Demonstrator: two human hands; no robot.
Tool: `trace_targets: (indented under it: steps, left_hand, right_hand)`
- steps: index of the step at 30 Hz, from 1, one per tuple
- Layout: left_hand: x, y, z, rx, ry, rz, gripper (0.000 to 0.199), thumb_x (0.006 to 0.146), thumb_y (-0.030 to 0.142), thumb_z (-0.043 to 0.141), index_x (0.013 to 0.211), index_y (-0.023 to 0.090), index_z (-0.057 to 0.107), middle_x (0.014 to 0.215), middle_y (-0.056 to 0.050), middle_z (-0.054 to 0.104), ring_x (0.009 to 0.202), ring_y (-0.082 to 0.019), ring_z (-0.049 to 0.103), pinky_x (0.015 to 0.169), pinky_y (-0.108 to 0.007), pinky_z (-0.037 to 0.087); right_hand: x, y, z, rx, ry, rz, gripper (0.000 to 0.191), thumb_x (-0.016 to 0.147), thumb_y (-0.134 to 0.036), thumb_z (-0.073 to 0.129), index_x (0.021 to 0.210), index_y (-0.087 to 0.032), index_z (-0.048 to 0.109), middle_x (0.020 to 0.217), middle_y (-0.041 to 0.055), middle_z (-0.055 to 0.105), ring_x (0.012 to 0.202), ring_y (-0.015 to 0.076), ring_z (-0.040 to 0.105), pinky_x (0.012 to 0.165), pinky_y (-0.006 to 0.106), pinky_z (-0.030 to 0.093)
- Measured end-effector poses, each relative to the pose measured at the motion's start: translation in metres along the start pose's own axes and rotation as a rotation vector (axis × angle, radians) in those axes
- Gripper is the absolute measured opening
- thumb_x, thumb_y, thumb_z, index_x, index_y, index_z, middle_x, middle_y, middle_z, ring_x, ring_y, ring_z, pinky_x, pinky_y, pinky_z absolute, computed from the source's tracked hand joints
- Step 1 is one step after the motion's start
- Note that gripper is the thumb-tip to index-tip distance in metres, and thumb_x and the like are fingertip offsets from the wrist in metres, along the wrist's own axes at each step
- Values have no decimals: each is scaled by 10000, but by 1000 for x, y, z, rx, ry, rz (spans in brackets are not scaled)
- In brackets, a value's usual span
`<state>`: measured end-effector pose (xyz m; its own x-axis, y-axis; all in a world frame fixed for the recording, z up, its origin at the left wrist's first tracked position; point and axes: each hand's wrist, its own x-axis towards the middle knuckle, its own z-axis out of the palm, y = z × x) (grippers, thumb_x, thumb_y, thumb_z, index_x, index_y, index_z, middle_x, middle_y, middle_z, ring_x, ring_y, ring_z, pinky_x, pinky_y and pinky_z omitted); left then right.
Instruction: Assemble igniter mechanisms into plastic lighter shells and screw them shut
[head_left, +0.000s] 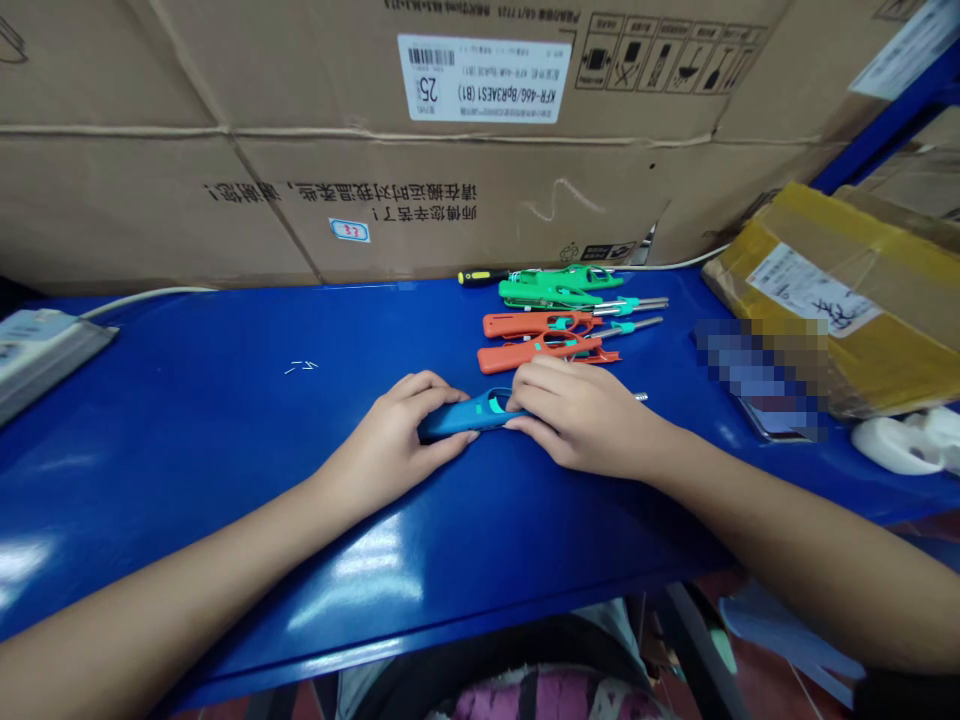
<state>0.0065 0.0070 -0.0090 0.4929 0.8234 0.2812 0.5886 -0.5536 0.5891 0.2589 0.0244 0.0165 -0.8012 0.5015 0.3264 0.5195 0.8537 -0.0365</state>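
A blue lighter (474,413) with turquoise parts lies level just above the blue table, between my hands. My left hand (397,425) grips its handle end, thumb in front and fingers behind. My right hand (577,412) pinches it around the trigger opening and hides much of the front half; a metal tip (640,397) shows past the knuckles. Behind my right hand lie orange lighters (536,354) with metal tubes, and farther back green ones (551,291). A yellow and black screwdriver (480,277) rests at the back, beside the green ones.
Small white pins (302,366) lie left of centre on the blue table (187,420). A cardboard box (300,240) walls off the back. At right are a yellow-taped parcel (885,320), a blurred-out phone (772,390) and a white object (896,443); a grey-white device (45,350) sits at left.
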Motion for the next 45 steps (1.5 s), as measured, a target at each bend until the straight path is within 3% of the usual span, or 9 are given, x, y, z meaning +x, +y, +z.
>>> trace_targets:
  steps: [15,20,26,30,34,38,41,45]
  left_hand:
    - [2,0,-2,-67,-12,-37,341,896,446,699,1132,199,702,1062,-65,676,970,-220,663,874,-371,527]
    - [2,2,-3,-44,-14,-20,301,916,403,679,1141,204,686,1059,-56,683,970,-213,654,867,-352,515]
    - [2,4,-4,-80,-5,-59,322,938,419,648,1168,194,661,1130,-68,701,1026,-222,658,922,-352,504]
    - [2,5,-5,-100,48,-77,314,937,420,654,1157,196,671,1141,-60,700,1061,-219,648,951,-344,493]
    - [5,1,-11,-98,148,-107,258,937,389,654,1098,197,714,1066,-48,694,1006,-194,649,916,-311,498]
    - [9,-12,-18,-19,245,-180,202,952,344,620,999,193,745,972,-33,707,919,-178,652,820,-289,502]
    - [11,-22,-20,13,266,-215,205,950,335,615,995,189,753,971,-38,709,906,-185,655,799,-298,511]
    - [12,-21,-21,157,291,-120,250,954,323,612,1119,185,739,1072,-77,682,1005,-232,639,899,-383,503]
  right_hand:
    - [-2,11,-8,208,-71,35,111,921,-182,581,998,-169,661,1061,92,680,991,222,639,897,363,508]
    - [-1,11,-10,352,-94,205,255,859,-184,681,1092,-200,579,1122,75,621,981,203,609,794,306,500]
    - [1,14,-4,528,-143,356,373,863,-211,728,1186,-187,543,1002,36,654,861,169,630,741,280,485]
    - [3,15,-4,494,-209,369,183,874,-268,729,984,-172,618,930,33,686,800,169,627,684,271,448]
    - [2,17,-4,517,-189,372,252,872,-272,725,1079,-175,621,937,27,669,797,157,614,687,265,453]
    - [0,19,-1,564,-150,397,256,873,-311,713,1057,-157,623,892,26,627,771,149,587,673,270,462]
    - [-1,20,1,609,-133,406,325,882,-309,699,1161,-160,626,921,29,629,809,146,601,701,267,481]
    - [1,19,2,609,-129,411,255,885,-302,690,1086,-146,665,880,29,629,769,135,581,690,264,475]
